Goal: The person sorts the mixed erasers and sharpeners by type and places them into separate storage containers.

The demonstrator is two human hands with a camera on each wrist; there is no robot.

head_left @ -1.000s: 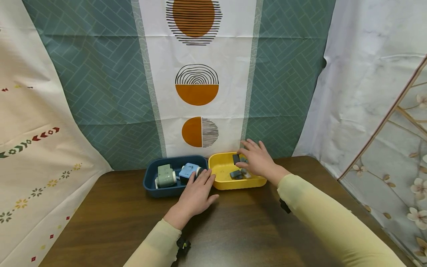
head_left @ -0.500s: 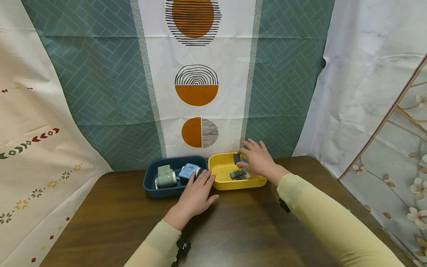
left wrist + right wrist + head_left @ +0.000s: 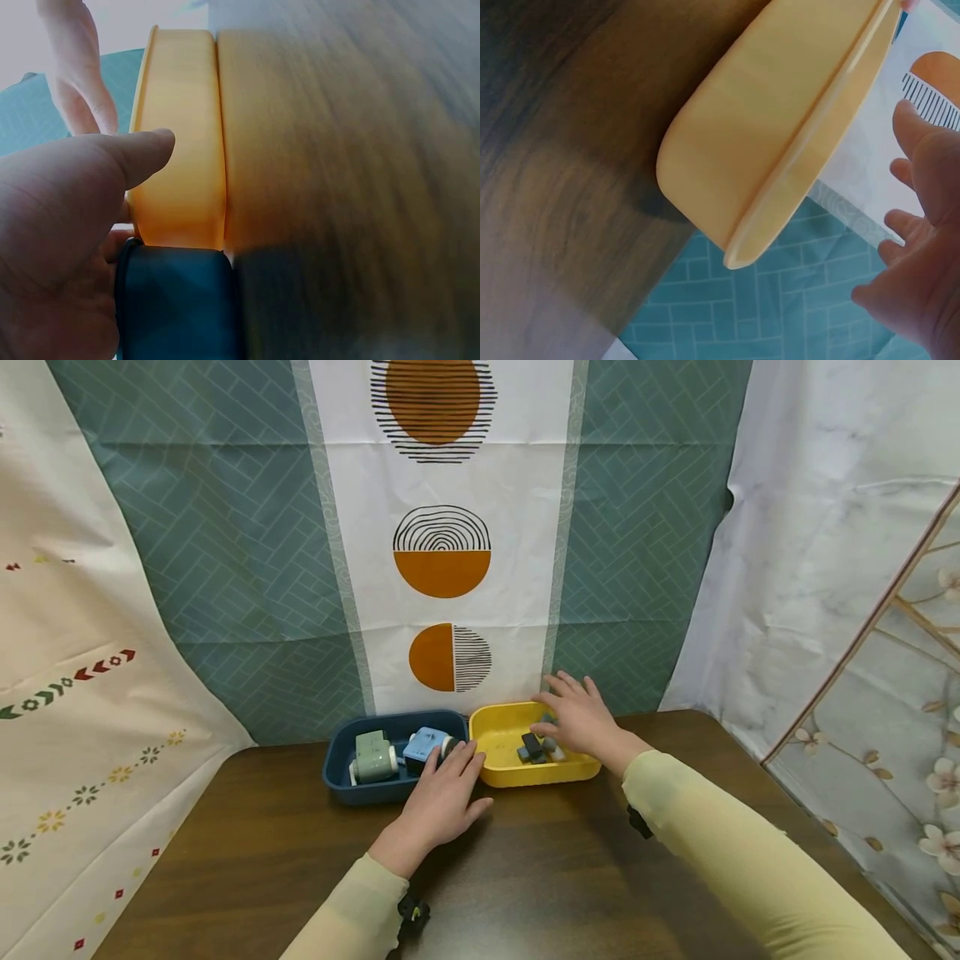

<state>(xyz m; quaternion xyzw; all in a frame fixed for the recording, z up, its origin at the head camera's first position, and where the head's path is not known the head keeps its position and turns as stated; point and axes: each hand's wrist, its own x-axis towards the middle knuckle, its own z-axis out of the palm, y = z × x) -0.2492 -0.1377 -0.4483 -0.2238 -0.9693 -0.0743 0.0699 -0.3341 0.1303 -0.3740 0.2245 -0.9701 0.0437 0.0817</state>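
My right hand hovers over the yellow tray, its fingers spread and nothing held between them. Below its thumb, a black block lies in the tray on a blue-grey block. A small grey and white piece sits to their right. My left hand rests with extended fingers where the yellow tray meets the navy tray. In the left wrist view, its thumb stretches across in front of the yellow tray's wall. The left fingers partly cover the blue toy-like piece in the navy tray.
The navy tray holds a green and white piece and a blue, black and white piece. Both trays stand side by side at the back of the brown wooden table, against a patterned cloth backdrop.
The black block, earlier at my right thumb and fingertips, has dropped onto the blue-grey block in the yellow tray. Both hands have stayed almost still.
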